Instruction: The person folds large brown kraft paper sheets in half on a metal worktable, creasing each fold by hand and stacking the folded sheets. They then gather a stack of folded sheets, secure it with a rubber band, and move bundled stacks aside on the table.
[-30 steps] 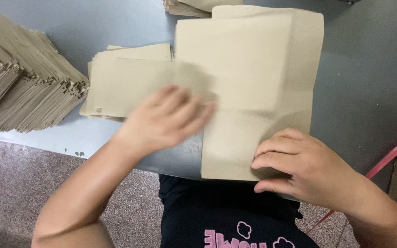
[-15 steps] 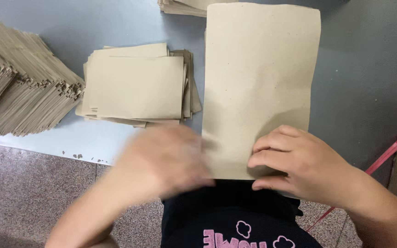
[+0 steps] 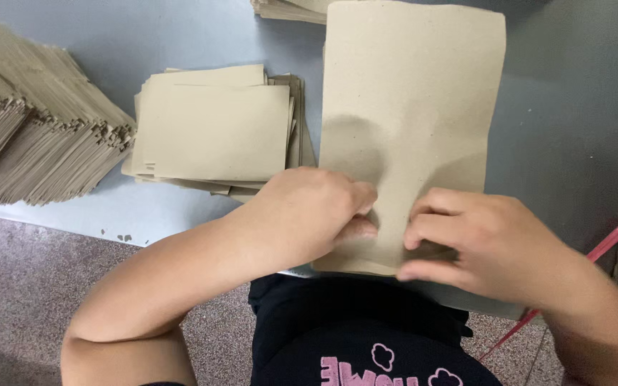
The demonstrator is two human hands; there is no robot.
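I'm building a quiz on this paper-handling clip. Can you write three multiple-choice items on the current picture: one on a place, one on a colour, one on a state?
1. Where is the small stack of folded paper?
A. Left of the paper sheet
B. On the floor
C. Under the red strip

2. What colour is the paper sheet?
A. White
B. Tan
C. Blue

3. How do the hands meet the sheet?
A. Both lifted clear
B. Only one touches
C. Both at its near edge

Answers:
1 A: it lies on the grey table, left of the sheet.
2 B: plain tan.
3 C: the left hand and right hand both press its near end.
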